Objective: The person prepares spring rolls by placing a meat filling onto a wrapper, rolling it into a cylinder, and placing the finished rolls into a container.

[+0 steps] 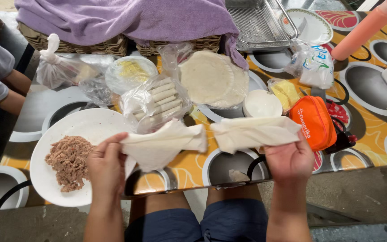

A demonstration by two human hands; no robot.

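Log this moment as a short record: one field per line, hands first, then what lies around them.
left hand: grips a thin white wrapper sheet
right hand: grips a second wrapper sheet
sheets: held apart above the patterned table
white plate: under the left hand, bearing a ground meat filling
bag of rolled wraps: behind the sheets
round wrapper stack: in plastic
orange pouch: beside the right hand

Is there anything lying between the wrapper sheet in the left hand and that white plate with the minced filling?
Nothing visible. The left hand holds its thin wrapper sheet right at the edge of the white plate, and the minced filling lies just beside that hand. The bag of rolled pieces sits behind, not between them.
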